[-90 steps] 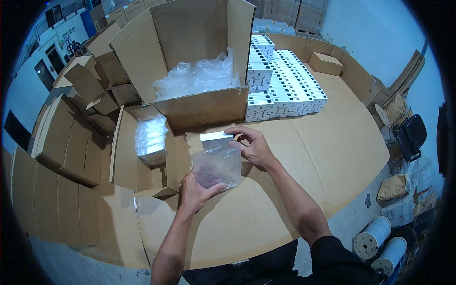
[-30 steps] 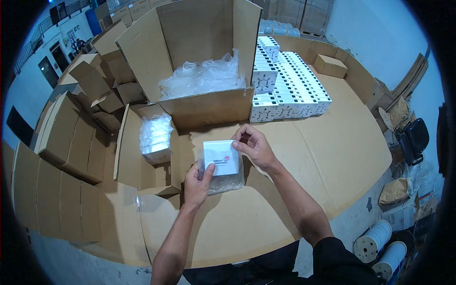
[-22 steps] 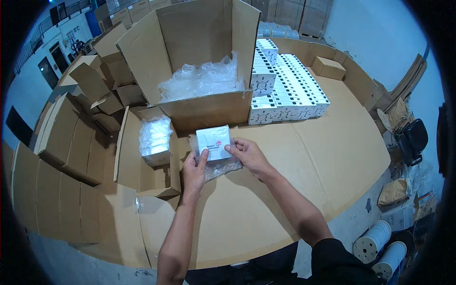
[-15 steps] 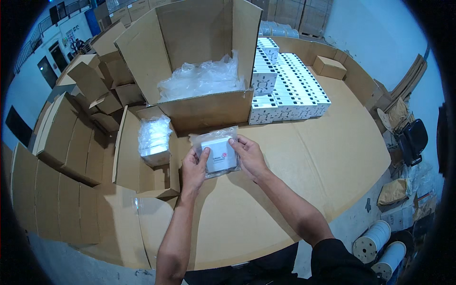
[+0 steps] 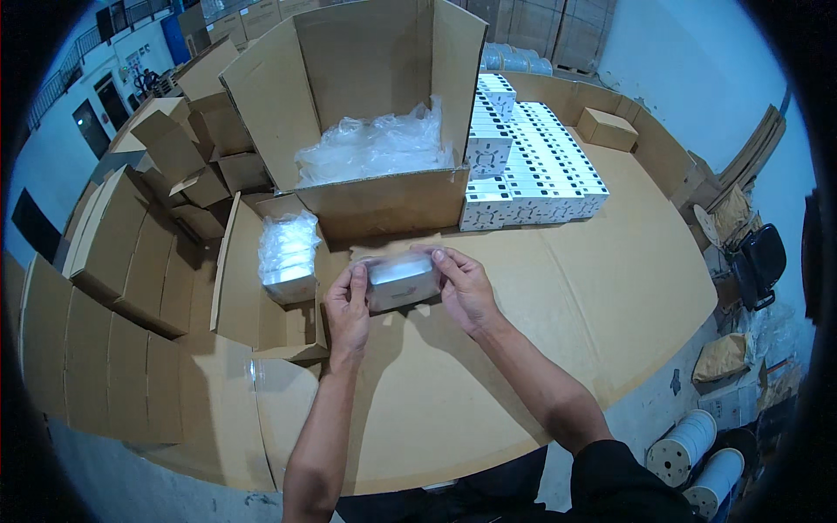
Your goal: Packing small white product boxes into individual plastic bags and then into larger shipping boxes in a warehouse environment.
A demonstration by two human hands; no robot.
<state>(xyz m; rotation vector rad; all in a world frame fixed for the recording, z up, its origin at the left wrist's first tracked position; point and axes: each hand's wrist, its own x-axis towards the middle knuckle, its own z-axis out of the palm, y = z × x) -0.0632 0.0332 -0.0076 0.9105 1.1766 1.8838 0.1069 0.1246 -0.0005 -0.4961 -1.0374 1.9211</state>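
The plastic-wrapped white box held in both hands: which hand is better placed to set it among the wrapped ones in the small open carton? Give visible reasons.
Probably left. The left hand grips the wrapped box on the side nearest the small carton; the right hand would have to cross over.

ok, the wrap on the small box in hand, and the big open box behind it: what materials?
Wrap on the small box: looks like thin clear plastic film, glossy, with highlights and creases; both the left hand and right hand grip it. Big open box: brown corrugated cardboard by its look, matte, with folded flaps.
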